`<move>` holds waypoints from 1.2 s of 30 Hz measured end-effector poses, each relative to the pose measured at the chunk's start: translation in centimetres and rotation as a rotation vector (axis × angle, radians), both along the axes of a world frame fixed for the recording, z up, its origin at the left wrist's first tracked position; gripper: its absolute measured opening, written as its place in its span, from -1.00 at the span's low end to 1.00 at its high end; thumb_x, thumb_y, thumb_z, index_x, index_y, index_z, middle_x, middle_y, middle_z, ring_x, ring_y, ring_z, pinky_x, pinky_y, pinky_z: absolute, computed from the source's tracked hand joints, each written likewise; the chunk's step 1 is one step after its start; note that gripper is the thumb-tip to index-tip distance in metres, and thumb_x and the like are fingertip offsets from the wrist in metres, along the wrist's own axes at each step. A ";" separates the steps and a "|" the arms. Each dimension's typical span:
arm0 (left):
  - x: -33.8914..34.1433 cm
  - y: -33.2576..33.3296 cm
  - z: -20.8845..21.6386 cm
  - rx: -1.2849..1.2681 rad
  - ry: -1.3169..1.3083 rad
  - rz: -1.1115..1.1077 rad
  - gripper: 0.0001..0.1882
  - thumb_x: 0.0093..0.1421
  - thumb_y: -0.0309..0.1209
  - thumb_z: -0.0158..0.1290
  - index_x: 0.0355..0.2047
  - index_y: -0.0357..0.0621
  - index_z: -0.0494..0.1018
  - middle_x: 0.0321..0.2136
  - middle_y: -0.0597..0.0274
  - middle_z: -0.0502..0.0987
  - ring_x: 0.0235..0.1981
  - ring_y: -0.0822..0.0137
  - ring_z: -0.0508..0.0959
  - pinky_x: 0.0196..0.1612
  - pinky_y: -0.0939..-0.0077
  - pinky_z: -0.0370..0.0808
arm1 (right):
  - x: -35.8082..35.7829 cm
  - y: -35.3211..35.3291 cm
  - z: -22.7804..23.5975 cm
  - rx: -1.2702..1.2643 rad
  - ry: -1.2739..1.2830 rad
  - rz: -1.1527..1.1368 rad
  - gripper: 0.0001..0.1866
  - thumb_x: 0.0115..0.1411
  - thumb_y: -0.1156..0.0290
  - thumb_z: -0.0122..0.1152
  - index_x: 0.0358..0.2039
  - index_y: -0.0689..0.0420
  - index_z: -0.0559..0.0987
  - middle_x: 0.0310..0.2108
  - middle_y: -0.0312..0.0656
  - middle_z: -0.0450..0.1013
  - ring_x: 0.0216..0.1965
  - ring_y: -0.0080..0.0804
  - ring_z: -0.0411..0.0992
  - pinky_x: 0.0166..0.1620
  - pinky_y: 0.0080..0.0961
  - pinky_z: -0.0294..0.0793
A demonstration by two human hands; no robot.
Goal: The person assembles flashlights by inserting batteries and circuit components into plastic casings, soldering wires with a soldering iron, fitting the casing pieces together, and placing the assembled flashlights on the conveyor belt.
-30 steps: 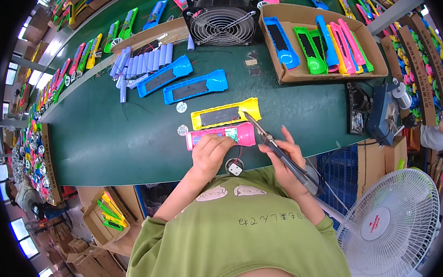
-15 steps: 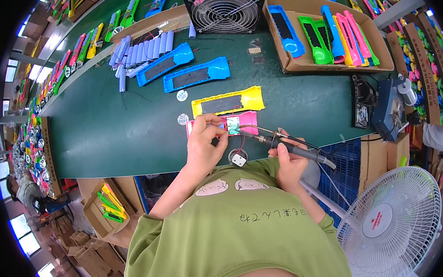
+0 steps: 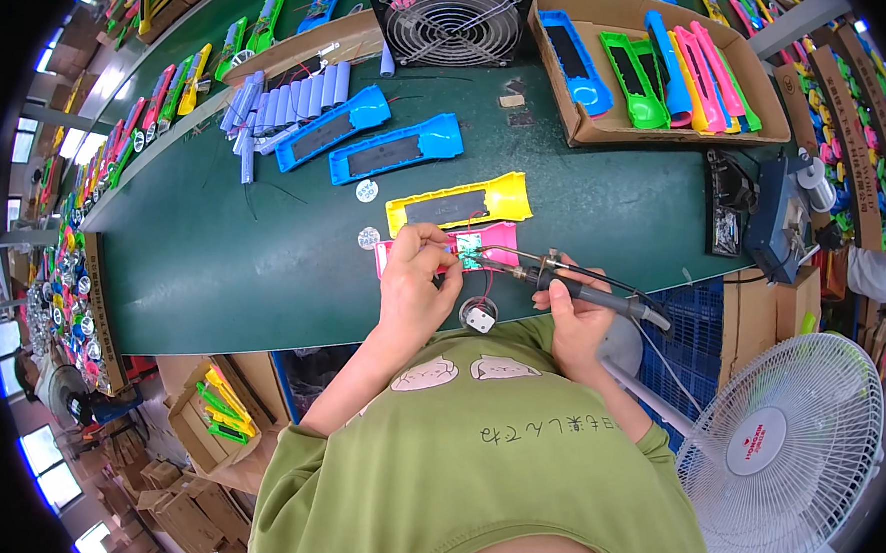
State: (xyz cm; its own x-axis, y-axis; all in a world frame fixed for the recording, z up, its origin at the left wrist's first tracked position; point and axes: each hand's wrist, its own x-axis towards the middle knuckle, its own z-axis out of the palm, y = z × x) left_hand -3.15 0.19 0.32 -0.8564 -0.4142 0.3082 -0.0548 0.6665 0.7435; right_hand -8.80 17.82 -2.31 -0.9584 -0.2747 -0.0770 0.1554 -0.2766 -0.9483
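My right hand (image 3: 576,321) grips a soldering iron (image 3: 602,300) with a thin metal tube along it. Its tip reaches the small green-and-white circuit board (image 3: 470,250). That board rests on a pink plastic shell (image 3: 502,236), partly covered by my left hand (image 3: 418,287). The left fingers are pinched together at the board's left edge; what they hold is too small to make out. From the board, red wires run down to a round speaker-like part (image 3: 478,316) near the table edge. Just beyond the pink shell lies a yellow shell (image 3: 457,206) with a dark inset.
Two blue shells (image 3: 398,150) and a bunch of purple battery cells (image 3: 294,103) lie farther back. A fan unit (image 3: 450,25) and a cardboard box (image 3: 671,138) of coloured shells stand behind. At right are a blue soldering station (image 3: 782,214) and a white fan (image 3: 779,459).
The soldering iron's tip has shifted slightly at the board, and my right hand has moved a little left. My left hand stays pinched in nearly the same spot.
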 end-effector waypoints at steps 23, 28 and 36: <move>1.9 1.3 0.5 0.436 0.002 0.086 -0.88 -0.01 -0.65 0.02 -0.40 -0.29 0.43 -0.34 0.11 0.42 -0.39 0.29 0.46 -0.34 0.52 0.42 | 0.1 1.0 0.1 0.013 0.075 -0.041 -0.76 0.03 0.63 0.12 -0.26 0.38 0.37 -0.07 0.00 0.19 -0.42 -0.38 0.47 -0.38 -0.59 0.56; 7.0 0.4 0.8 1.650 -0.033 0.363 -0.80 0.17 -0.60 -0.14 -0.22 -0.30 0.44 -0.30 0.12 0.45 -0.40 0.42 0.48 -0.31 0.61 0.44 | 0.0 1.0 0.1 -0.003 0.068 -0.026 -0.77 0.02 0.66 0.10 -0.26 0.37 0.37 -0.05 0.01 0.17 -0.35 -0.37 0.45 -0.36 -0.56 0.58; 5.0 -1.2 -0.5 -0.115 0.143 0.246 -0.81 -0.02 -0.64 0.06 -0.33 -0.24 0.51 -0.45 0.18 0.47 -0.48 0.38 0.47 -0.43 0.60 0.42 | 0.2 0.9 0.1 -0.021 0.080 -0.008 -0.77 0.01 0.66 0.11 -0.27 0.36 0.38 -0.06 0.01 0.16 -0.28 -0.37 0.43 -0.33 -0.56 0.59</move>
